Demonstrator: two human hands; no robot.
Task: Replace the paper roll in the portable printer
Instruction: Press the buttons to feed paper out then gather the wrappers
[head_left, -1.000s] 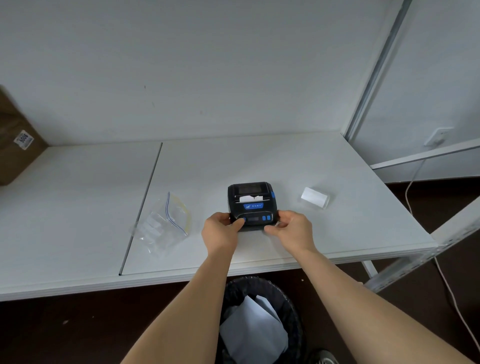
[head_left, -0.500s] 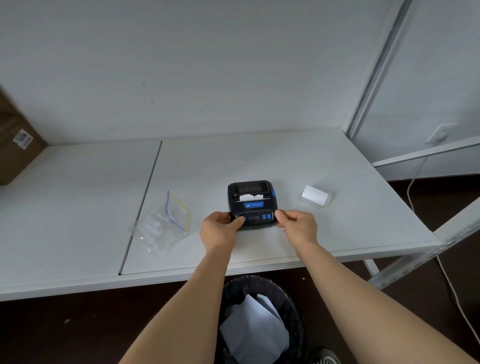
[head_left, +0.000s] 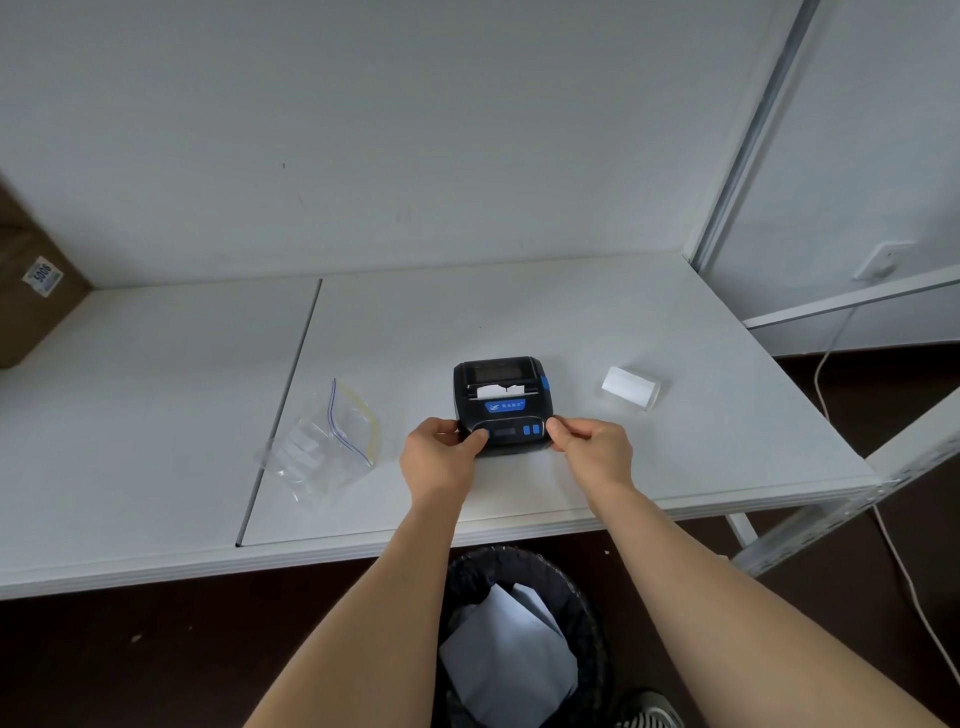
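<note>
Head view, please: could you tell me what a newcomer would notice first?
A black portable printer sits mid-table, with the left hand and right hand at its near corners. A white paper roll lies to its right, a clear zip bag to its left.

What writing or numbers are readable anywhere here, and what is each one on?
"9005": white sticker on the cardboard box, printed sideways; last digit uncertain, smaller print below it blurred.
Blue badge on the printer: white logo and characters, too small to read.
Plastic zip bag and paper roll: no text visible.
</note>
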